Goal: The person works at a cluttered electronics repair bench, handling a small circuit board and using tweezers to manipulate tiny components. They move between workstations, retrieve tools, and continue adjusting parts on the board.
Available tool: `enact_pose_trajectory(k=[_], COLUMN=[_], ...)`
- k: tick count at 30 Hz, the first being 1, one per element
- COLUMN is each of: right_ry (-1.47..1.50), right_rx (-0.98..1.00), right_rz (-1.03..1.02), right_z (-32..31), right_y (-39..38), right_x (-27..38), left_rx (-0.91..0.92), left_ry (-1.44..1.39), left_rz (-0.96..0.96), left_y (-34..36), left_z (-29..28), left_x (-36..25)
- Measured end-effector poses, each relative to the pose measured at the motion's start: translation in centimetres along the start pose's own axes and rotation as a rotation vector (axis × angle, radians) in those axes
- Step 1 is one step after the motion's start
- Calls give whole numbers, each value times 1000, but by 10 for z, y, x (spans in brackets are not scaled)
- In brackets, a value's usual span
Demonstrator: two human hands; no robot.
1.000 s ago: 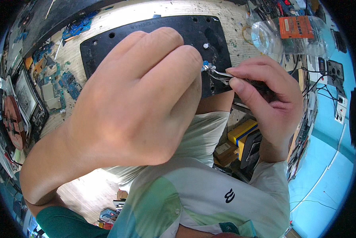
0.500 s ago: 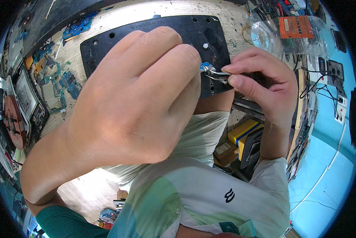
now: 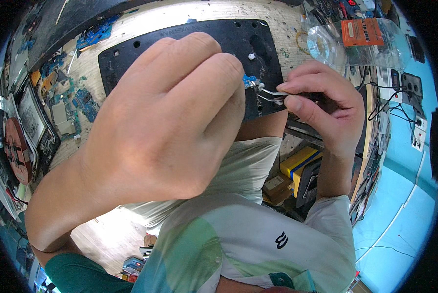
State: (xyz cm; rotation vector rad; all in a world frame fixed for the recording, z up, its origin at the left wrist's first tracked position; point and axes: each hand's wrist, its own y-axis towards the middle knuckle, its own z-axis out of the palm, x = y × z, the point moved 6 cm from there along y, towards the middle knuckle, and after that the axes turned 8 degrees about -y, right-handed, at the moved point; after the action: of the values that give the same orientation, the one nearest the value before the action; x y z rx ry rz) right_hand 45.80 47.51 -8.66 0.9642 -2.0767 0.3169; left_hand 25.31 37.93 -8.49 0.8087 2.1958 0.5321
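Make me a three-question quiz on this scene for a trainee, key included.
1. Which tool does the right hand hold near the small blue part?
A) scissors
B) tweezers
C) screwdriver

2. True or false: the left hand is spread out flat.

3. Fill in the side: the clear plastic pack lies to the ____ of the black mat.

Key:
1. B, tweezers.
2. False; the left hand is curled.
3. Right.

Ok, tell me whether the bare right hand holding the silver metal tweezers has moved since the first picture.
Yes, slightly left: the outer edge of the right hand now sits farther from the white rectangular power socket.
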Motion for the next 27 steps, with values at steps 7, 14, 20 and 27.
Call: enact_pose_trajectory(k=[7, 14, 20, 27], right_ry=[-130, -225, -142, -155], right_rx=[-69, -76, -100, -93], right_rz=[10, 33, 48, 42], right_z=[1, 1, -1, 1], right_y=[-2, 2, -3, -6], right_x=[14, 20, 21, 16], left_rx=[-27, -28, -30, -34], left_ry=[17, 29, 7, 12], left_rz=[53, 54, 19, 26], left_y=[-1, -1, -2, 0], left_z=[1, 2, 1, 2], left_x=[1, -2, -2, -3])
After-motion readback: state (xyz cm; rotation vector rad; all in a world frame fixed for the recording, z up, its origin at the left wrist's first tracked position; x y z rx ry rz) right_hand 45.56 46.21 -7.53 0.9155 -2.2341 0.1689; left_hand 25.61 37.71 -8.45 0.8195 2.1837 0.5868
